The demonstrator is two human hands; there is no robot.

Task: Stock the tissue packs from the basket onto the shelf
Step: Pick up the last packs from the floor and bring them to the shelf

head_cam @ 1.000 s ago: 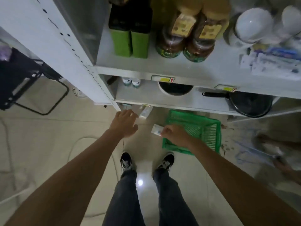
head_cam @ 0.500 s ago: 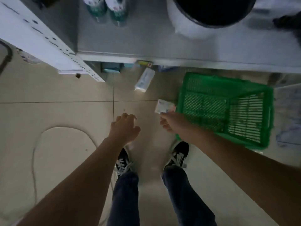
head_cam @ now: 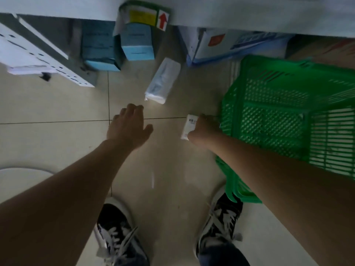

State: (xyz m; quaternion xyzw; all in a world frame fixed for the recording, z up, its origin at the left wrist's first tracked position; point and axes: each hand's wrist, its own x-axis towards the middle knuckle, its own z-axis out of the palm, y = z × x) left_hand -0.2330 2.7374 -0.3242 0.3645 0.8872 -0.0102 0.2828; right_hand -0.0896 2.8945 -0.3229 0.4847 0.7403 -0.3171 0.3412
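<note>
A white tissue pack (head_cam: pixel 163 81) lies on the tiled floor in front of the bottom shelf. My left hand (head_cam: pixel 128 125) hovers just below it, fingers spread and holding nothing. My right hand (head_cam: pixel 203 130) grips a small white tissue pack (head_cam: pixel 189 126) beside the left wall of the green basket (head_cam: pixel 288 112). The basket stands on the floor at the right and its mesh bottom shows bare. Blue tissue boxes (head_cam: pixel 137 43) sit on the bottom shelf under the white shelf edge (head_cam: pixel 249 14).
A blue-and-white carton (head_cam: pixel 230 45) rests on the bottom shelf right of the blue boxes. The white perforated shelf upright (head_cam: pixel 38 60) slants at the left. My two black sneakers (head_cam: pixel 115 233) stand on the tiles below. A white round object (head_cam: pixel 23 179) shows at the left edge.
The view has dropped from the upper shelves toward the floor and closer to the lying pack. My left hand has reached nearer that pack; my right hand keeps its small pack by the basket.
</note>
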